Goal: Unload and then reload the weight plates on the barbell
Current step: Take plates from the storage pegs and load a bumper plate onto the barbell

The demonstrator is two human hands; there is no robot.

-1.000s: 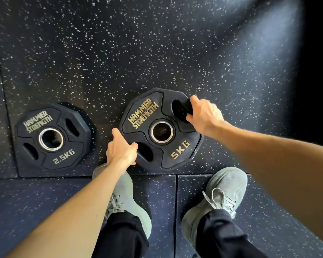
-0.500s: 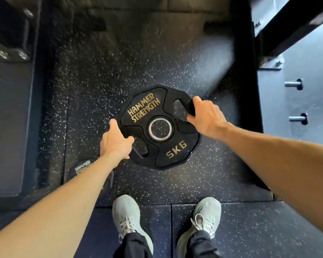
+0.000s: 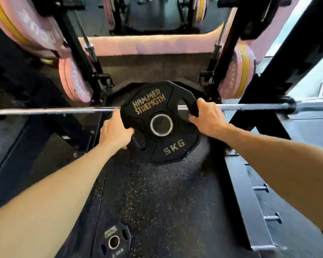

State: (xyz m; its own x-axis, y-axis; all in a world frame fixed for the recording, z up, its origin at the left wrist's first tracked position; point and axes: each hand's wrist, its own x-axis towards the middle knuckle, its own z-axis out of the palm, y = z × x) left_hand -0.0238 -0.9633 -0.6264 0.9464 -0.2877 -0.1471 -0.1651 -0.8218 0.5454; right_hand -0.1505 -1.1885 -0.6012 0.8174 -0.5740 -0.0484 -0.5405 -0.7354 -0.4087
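Note:
I hold a black 5 kg Hammer Strength plate (image 3: 159, 135) up in front of me with both hands. My left hand (image 3: 113, 132) grips its lower-left handle slot, and my right hand (image 3: 207, 118) grips the upper-right slot. The steel barbell (image 3: 50, 110) runs horizontally across the view behind the plate, resting on the rack. Its right sleeve end (image 3: 313, 106) is bare. A smaller 2.5 kg plate (image 3: 113, 242) lies flat on the rubber floor near the bottom edge.
Black rack uprights (image 3: 78, 47) stand left and right, with pink and yellow bumper plates (image 3: 73, 79) stored on them. A diagonal black beam (image 3: 280, 71) crosses at right. A grey base with storage pegs (image 3: 272, 218) runs along the right side.
The 5 kg plate has come off the floor and been raised to barbell height in both hands. My view has tilted up from my feet to the rack.

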